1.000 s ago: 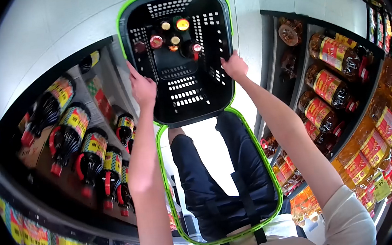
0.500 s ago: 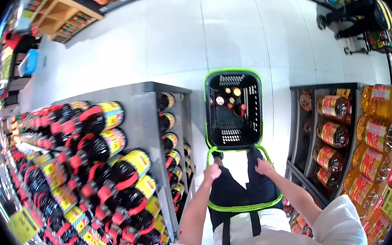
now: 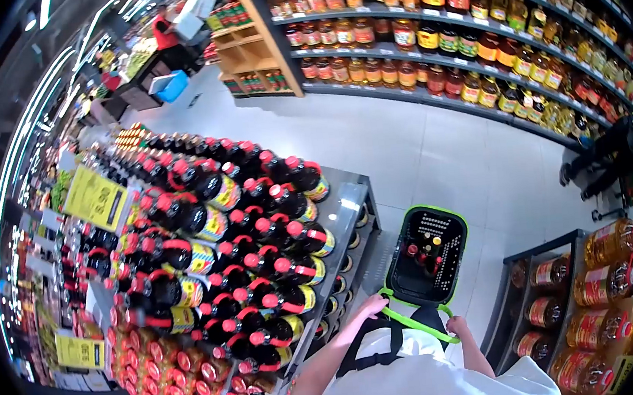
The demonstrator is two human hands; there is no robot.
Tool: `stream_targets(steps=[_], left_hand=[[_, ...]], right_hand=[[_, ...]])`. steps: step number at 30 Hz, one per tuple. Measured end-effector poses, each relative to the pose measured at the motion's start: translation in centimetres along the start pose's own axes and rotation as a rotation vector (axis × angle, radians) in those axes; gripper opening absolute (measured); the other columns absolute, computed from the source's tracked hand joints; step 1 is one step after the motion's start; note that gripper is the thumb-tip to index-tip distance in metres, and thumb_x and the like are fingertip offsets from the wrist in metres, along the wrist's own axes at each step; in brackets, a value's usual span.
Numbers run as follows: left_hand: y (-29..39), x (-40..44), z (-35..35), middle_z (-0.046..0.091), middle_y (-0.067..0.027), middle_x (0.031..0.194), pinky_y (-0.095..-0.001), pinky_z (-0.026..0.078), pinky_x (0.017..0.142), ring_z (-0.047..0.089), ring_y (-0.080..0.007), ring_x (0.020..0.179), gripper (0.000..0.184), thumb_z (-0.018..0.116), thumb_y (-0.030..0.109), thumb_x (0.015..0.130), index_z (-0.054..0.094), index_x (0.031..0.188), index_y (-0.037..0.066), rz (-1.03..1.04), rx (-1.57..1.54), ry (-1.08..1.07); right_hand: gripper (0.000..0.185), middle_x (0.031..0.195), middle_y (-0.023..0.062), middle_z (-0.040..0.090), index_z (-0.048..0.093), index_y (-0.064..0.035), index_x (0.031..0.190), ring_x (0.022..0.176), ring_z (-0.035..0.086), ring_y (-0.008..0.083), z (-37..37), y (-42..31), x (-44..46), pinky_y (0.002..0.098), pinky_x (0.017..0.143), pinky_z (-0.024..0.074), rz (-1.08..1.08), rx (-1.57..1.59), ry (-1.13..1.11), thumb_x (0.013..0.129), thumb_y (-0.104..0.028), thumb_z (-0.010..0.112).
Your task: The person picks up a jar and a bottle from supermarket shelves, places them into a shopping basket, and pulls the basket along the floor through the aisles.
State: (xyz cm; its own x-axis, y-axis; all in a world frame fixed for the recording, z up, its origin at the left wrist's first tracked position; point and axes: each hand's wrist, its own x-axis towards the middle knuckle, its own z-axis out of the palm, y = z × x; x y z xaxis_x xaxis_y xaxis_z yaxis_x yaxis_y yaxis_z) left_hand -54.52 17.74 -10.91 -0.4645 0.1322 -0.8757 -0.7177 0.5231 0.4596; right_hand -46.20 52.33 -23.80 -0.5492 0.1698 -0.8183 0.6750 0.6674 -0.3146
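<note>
A black shopping basket (image 3: 455, 253) with a green rim stands on the floor ahead of me. Several small bottles and jars (image 3: 427, 251) lie in the bottom of it. Its green handle (image 3: 420, 326) reaches back toward my body. My left hand (image 3: 373, 306) is closed on the handle's left side, near the corner of the display of dark bottles. On the right side, my right hand (image 3: 457, 326) is closed around the handle; its fingers are partly hidden.
Dark bottles with red caps (image 3: 261, 256) fill a display at my left, its grey edge (image 3: 347, 194) close to the basket. Oil bottles (image 3: 602, 276) stand on a right-hand rack. Stocked shelves (image 3: 423, 35) line the back. A person in dark clothes (image 3: 610, 158) stands at far right.
My view has tilted up and turned left, bringing the back shelves and more of the left display into sight. The basket appears lower and farther right. Both hands stay on its handle.
</note>
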Motion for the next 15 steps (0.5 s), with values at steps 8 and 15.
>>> stream_targets(steps=[8, 15], left_hand=[[-3.9, 0.0, 2.5, 0.053, -0.0148, 0.112, -0.0340, 0.038, 0.087, 0.051, -0.0255, 0.103, 0.052, 0.049, 0.041, 0.078, 0.044, 0.119, 0.008, 0.210, 0.172, 0.039], [-6.3, -1.1, 6.0, 0.060, -0.0146, 0.096, -0.0367, 0.042, 0.078, 0.058, -0.0256, 0.090, 0.051, 0.050, 0.041, 0.079, 0.044, 0.117, 0.009, 0.218, 0.190, 0.168]], right_hand=[[0.017, 0.065, 0.0129, 0.062, 0.062, 0.0038, 0.078, 0.055, 0.061, 0.0200, 1.4, 1.5, 0.0, 0.0350, 0.054, 0.0491, -0.013, 0.056, 0.028, 0.071, -0.009, 0.053], [0.021, 0.062, 0.0123, 0.062, 0.062, 0.0053, 0.080, 0.055, 0.061, 0.0201, 1.9, 2.0, -3.9, 0.0309, 0.055, 0.0486, -0.088, 0.082, 0.077, 0.071, -0.011, 0.053]])
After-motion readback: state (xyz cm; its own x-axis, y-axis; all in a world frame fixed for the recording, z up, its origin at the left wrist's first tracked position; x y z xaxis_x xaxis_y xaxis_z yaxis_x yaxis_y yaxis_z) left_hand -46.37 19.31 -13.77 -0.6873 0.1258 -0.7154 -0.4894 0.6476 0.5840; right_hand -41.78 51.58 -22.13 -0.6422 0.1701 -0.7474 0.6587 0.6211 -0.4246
